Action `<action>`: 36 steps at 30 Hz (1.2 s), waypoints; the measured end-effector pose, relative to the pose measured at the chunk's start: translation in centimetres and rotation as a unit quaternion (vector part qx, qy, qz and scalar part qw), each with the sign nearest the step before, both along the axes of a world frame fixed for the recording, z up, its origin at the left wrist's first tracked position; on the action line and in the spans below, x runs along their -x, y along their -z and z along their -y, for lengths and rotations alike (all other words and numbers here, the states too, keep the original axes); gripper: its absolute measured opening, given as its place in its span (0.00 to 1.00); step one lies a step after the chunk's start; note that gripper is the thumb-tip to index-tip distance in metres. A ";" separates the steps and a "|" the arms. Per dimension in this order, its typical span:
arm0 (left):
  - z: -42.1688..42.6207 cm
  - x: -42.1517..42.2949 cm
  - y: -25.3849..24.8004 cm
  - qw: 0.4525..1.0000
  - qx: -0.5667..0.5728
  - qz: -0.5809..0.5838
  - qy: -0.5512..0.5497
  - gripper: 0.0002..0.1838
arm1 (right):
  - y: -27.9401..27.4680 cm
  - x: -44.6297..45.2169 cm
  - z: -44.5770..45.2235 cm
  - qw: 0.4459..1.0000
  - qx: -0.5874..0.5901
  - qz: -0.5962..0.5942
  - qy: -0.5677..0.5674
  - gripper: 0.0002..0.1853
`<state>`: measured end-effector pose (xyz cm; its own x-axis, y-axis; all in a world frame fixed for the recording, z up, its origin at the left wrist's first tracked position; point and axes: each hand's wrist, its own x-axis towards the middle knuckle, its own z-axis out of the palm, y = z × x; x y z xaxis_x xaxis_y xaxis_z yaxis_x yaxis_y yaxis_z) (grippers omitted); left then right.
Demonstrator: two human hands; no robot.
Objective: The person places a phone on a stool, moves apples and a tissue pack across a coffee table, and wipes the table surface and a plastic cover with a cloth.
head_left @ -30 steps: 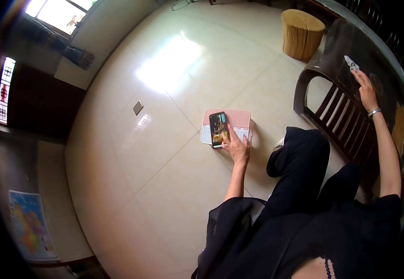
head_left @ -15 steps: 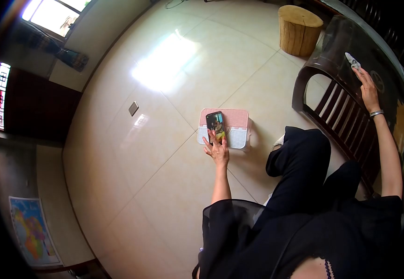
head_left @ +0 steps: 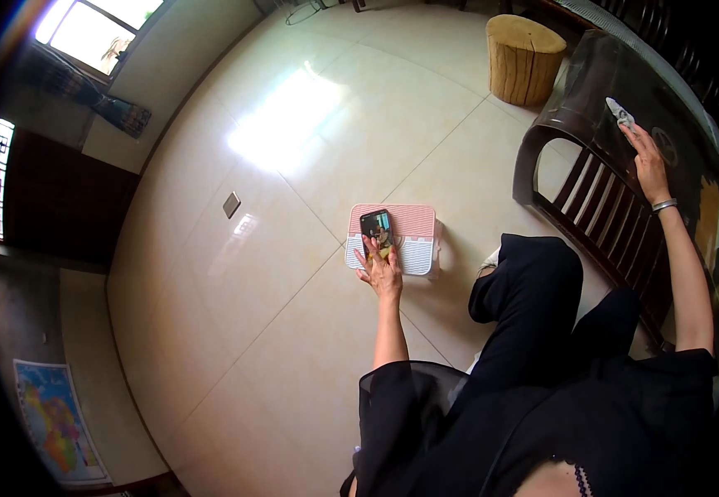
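A smartphone (head_left: 375, 222) with a lit picture on its screen lies on a small pink and white ridged stool (head_left: 420, 217). My left hand (head_left: 383, 273) reaches over the phone's near end, its fingers spread and touching the screen. Off to the right, my right hand (head_left: 649, 168) is stretched out above a dark, glossy table (head_left: 591, 74), a bracelet at its wrist. A crumpled white cloth (head_left: 620, 112) with grey marks sits at its fingertips, pinched between them.
A round log stool (head_left: 525, 62) stands at the far end of the table, and a slatted wooden chair (head_left: 600, 186) is beside my knees. A small flat rectangular plate (head_left: 232, 205) is on the tiled floor (head_left: 293, 331). A colourful map (head_left: 53, 418) hangs at the lower left.
The view has shifted slightly, so the stool and phone appear a little lower and to the left. Both hands keep nearly the same places, left on the phone, right with the cloth.
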<state>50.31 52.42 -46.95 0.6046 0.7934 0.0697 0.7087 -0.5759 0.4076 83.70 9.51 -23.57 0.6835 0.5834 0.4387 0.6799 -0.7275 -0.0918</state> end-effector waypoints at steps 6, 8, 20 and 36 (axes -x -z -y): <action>2.8 -2.3 -3.3 0.986 -0.062 0.152 -0.037 0.35 | 0.1 -0.3 0.3 1.000 0.000 -0.012 -0.006 0.34; 6.1 -5.5 -7.7 0.956 -0.057 0.283 0.049 0.32 | 0.3 -0.5 0.4 1.000 -0.007 -0.012 -0.014 0.33; 25.8 -18.2 -30.7 0.844 0.012 0.311 0.437 0.36 | -2.4 2.3 3.2 0.992 -0.023 -0.097 -0.082 0.31; 28.7 -27.1 -22.9 0.887 -0.076 0.051 0.453 0.39 | -2.4 11.5 16.1 0.991 -0.047 -0.104 0.068 0.27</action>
